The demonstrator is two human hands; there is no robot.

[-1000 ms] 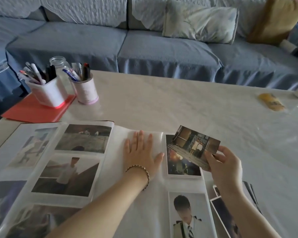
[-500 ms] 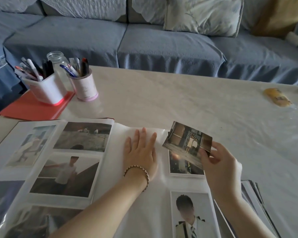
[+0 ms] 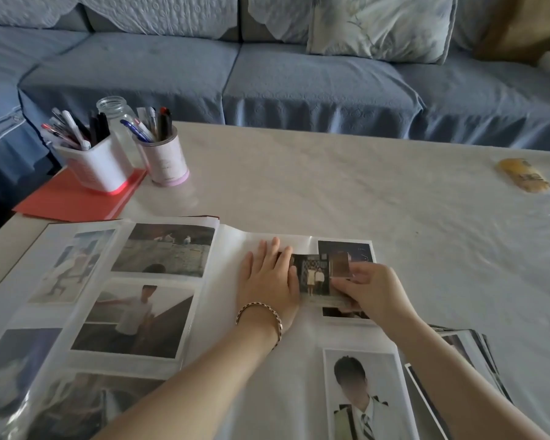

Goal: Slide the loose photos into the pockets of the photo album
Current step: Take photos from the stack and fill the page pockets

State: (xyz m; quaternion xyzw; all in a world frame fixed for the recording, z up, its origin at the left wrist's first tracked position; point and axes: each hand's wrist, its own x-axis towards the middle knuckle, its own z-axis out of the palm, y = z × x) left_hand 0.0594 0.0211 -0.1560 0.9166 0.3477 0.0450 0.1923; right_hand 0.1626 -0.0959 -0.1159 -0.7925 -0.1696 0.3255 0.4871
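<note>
Over on the left of the worktop (image 3: 299, 173) the pen holders (image 3: 108, 163) stand well clear, so nothing crowds the open photo album (image 3: 223, 312). Its left page is already filled. The left hand (image 3: 269, 281) lies flat and spread on the right page, gripping nothing, probably pinning the sleeve so the pocket mouth stays put. Just beside it, the right hand (image 3: 372, 290) has its grip pinched on a loose photo (image 3: 318, 276), low over the top pocket, aimed leftward at the opening. The remaining photos (image 3: 464, 347) wait stacked by the right forearm, within easy reach.
</note>
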